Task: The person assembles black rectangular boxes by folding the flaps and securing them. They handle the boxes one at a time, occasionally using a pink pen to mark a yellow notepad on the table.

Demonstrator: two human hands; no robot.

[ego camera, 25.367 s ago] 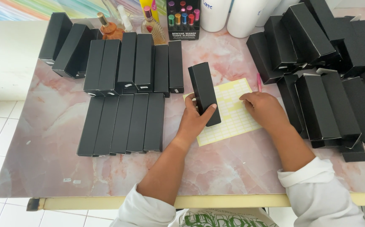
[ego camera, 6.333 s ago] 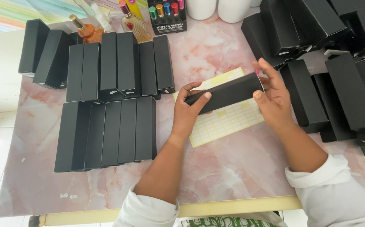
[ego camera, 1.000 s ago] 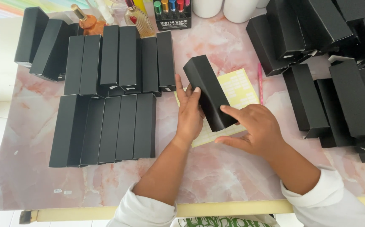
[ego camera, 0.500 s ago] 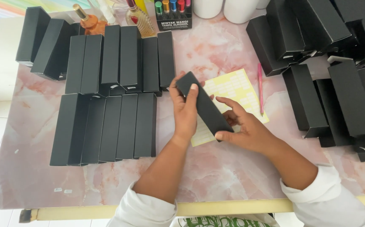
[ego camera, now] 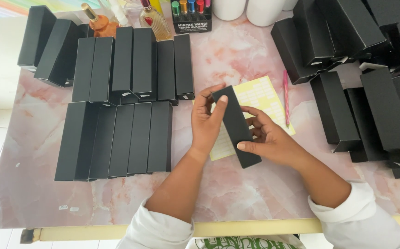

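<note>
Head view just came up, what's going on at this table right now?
A person holds one long black box in both hands over a yellow sticker sheet: the left hand grips its upper end, the right hand supports its lower side. To the left, two neat rows of matching boxes lie flat on the pink marble table. A looser pile of boxes sits on the right, with a pink pen beside the sheet.

A small packing workspace: a marble-patterned table [ego camera: 236, 193] crowded with black boxes [ego camera: 121, 138] and perfume bottles [ego camera: 99, 22].
</note>
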